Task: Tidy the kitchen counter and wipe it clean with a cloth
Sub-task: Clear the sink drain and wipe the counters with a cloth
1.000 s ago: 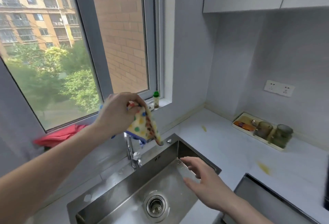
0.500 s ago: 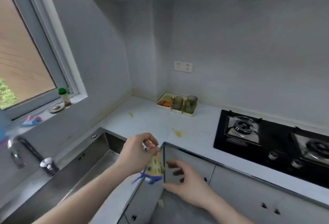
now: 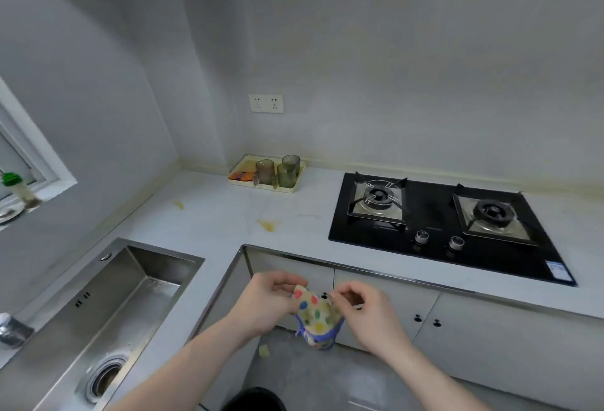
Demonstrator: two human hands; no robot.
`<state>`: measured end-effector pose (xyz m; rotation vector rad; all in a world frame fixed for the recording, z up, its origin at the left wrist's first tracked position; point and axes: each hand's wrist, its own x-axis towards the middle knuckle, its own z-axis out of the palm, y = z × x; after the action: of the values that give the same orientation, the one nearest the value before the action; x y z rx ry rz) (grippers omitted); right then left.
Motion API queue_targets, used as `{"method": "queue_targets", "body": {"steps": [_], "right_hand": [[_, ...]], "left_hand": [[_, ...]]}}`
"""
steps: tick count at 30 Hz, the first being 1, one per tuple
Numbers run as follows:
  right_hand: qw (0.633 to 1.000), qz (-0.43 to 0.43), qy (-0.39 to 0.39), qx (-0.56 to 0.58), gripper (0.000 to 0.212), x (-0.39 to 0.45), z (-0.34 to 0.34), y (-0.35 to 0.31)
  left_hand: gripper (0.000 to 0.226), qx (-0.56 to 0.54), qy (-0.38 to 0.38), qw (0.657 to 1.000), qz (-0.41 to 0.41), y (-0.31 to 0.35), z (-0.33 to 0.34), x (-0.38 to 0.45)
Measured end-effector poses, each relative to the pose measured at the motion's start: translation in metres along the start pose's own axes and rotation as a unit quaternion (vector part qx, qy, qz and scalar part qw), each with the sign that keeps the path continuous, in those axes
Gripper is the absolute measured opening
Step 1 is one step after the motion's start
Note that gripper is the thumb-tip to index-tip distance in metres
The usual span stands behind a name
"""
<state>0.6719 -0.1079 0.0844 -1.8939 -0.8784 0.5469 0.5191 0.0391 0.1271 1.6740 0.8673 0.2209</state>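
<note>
A small cream cloth (image 3: pixel 314 314) with coloured dots and a blue edge hangs between my two hands, in front of the cabinet doors below the counter. My left hand (image 3: pixel 266 301) pinches its left top corner. My right hand (image 3: pixel 366 311) pinches its right top corner. The white counter (image 3: pixel 228 214) runs in an L ahead of me. It carries a yellow smear (image 3: pixel 269 223) in the middle and a smaller yellow spot (image 3: pixel 178 204) near the left wall.
A steel sink (image 3: pixel 108 315) lies at the left. A black two-burner gas hob (image 3: pixel 441 221) sits at the right. A cream tray (image 3: pixel 240 167) with three glasses and an orange packet stands in the corner. A green-capped bottle (image 3: pixel 18 186) is on the sill.
The view swung from the window and sink to the counter corner. My left hand brought the cloth down from the tap, and my right hand has taken hold of its other corner.
</note>
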Motion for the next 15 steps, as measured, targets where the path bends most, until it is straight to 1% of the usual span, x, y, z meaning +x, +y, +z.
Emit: {"method": "queue_targets", "body": {"steps": [1,2,4,5,6,7,10,13,15], "right_hand": [[1.0,0.008,-0.024,0.006,0.007,-0.003,-0.006,0.003],[0.998,0.014,-0.057,-0.002,0.016,-0.006,-0.01,0.006],[0.992,0.021,-0.114,-0.041,0.043,-0.011,-0.011,0.018],[0.99,0.022,-0.126,-0.062,0.05,-0.013,-0.009,0.024],[0.989,0.024,-0.12,-0.078,0.051,-0.016,-0.008,0.031],[0.99,0.028,-0.103,-0.087,0.048,-0.016,-0.005,0.036],[0.992,0.04,-0.029,-0.113,0.026,-0.015,-0.01,0.042],[0.993,0.033,-0.012,-0.116,0.012,-0.013,-0.025,0.036],[0.993,0.027,0.003,-0.112,0.008,-0.012,-0.039,0.034]], "left_hand": [[0.035,0.006,-0.007,1.0,0.006,0.001,0.006,0.001],[0.036,0.009,-0.011,1.0,0.01,0.002,0.012,0.001],[0.035,0.026,-0.014,0.999,0.02,0.005,0.024,-0.001],[0.032,0.041,-0.012,0.999,0.028,0.005,0.03,0.0],[0.029,0.063,-0.01,0.997,0.038,0.006,0.037,0.001],[0.027,0.09,-0.005,0.995,0.051,0.007,0.041,0.001],[0.025,0.176,0.021,0.98,0.09,0.014,0.051,0.002],[0.017,0.254,0.055,0.958,0.119,0.016,0.048,0.009],[0.013,0.303,0.059,0.941,0.137,0.017,0.051,0.016]]}}
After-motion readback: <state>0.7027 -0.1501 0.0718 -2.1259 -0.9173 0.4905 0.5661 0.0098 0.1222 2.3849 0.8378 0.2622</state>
